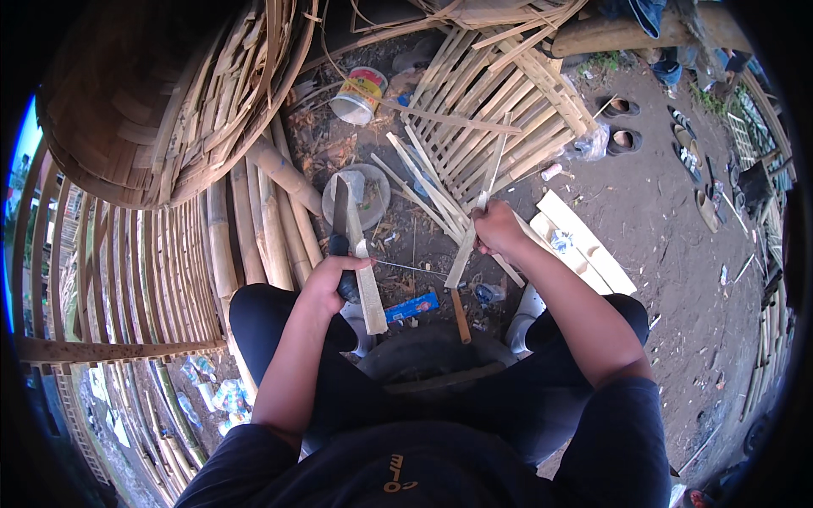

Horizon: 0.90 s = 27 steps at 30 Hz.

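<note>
My left hand (323, 286) is closed round the dark handle of a knife (340, 207), whose blade points away from me. A pale bamboo strip (370, 300) lies against the knife under my left thumb. My right hand (498, 227) grips another long bamboo strip (494, 161), which sticks out both above and below the fist. Below the right hand, a slim wooden handle (460, 317) slants down between my knees; what it belongs to is hidden. A thin wire-like rod (411, 268) spans the space between my hands.
Ahead lies a slatted bamboo panel (483, 110). A large woven basket (169, 102) and bamboo poles (271, 220) stand left, with a paint bucket (359, 96) beyond. A round pale lid (368, 199), blue packet (412, 306), pale boards (584, 245) and several shoes (625, 141) lie on the dirt.
</note>
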{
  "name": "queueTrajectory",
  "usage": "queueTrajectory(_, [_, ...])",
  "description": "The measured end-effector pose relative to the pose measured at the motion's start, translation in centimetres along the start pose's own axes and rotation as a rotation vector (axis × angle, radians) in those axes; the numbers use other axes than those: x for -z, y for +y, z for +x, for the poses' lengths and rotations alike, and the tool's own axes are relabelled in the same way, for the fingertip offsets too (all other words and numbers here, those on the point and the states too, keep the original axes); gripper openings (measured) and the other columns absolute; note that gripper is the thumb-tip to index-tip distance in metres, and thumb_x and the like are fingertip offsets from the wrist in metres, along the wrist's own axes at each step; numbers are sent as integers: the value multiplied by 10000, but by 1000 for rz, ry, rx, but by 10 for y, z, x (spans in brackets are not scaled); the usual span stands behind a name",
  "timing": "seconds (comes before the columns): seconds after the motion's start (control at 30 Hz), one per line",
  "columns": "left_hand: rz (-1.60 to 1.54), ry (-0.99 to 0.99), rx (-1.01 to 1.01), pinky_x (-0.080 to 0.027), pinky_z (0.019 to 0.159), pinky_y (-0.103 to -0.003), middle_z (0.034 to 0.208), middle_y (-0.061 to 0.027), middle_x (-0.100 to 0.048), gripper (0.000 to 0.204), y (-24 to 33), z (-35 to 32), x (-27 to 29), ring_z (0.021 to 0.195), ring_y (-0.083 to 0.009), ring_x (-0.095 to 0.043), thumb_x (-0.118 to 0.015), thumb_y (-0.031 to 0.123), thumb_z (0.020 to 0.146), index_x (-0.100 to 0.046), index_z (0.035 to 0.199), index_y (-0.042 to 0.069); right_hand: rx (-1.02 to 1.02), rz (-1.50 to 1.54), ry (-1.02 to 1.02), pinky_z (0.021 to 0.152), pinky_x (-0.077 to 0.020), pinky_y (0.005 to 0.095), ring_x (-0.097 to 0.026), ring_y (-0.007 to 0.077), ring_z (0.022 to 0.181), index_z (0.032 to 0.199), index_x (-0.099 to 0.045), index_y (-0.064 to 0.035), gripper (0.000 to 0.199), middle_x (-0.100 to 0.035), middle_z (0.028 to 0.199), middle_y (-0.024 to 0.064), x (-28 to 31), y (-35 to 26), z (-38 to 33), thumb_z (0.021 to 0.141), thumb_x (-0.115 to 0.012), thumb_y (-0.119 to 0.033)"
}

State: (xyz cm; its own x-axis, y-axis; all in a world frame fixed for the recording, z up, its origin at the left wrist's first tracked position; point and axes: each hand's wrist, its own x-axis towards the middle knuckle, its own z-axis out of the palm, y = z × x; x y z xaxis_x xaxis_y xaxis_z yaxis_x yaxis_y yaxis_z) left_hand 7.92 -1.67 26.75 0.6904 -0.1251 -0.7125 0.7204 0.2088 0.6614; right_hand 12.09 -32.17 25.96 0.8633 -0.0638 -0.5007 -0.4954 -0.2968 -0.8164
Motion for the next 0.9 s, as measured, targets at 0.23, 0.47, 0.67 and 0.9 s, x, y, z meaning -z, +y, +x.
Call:
queueTrajectory(0.23, [44, -9, 95, -494, 785, -331, 979, -94, -693, 307, -1, -11, 6, 850, -195, -640, -668, 66, 776, -636, 1067, -24, -12, -94, -1, 348, -428, 325, -582, 201, 427, 895, -529, 119, 261, -603, 605, 162, 9, 4, 4, 931, -492, -137])
queueTrajectory(0.47, [1, 12, 127, -505, 784, -335, 965, -90, -691, 311, 2, -14, 28, 856, -199, -647, -668, 69, 767, -638, 1063, -23, 18, -488, -74, 388, -477, 333, -622, 225, 469, 941, -499, 163, 273, -613, 612, 178, 36, 28, 12, 913, -488, -108])
queueTrajectory(0.67, [-56, 48, 47, -508, 799, -326, 925, -86, -679, 297, -1, -13, 43, 851, -207, -650, -666, 75, 758, -641, 1039, -20, 135, -1217, -252, 693, -548, 425, -691, 367, 756, 744, -683, 72, 146, -676, 764, 244, 53, 36, 1, 661, -582, 7])
queueTrajectory(0.9, [-118, 76, 91, -506, 839, -336, 909, -93, -679, 246, 2, -15, 46, 865, -212, -649, -662, 58, 770, -651, 1002, -20, 60, -1319, -611, 754, -544, 428, -677, 369, 888, 841, -704, 60, 196, -677, 921, 260, 39, 29, -17, 706, -596, -32])
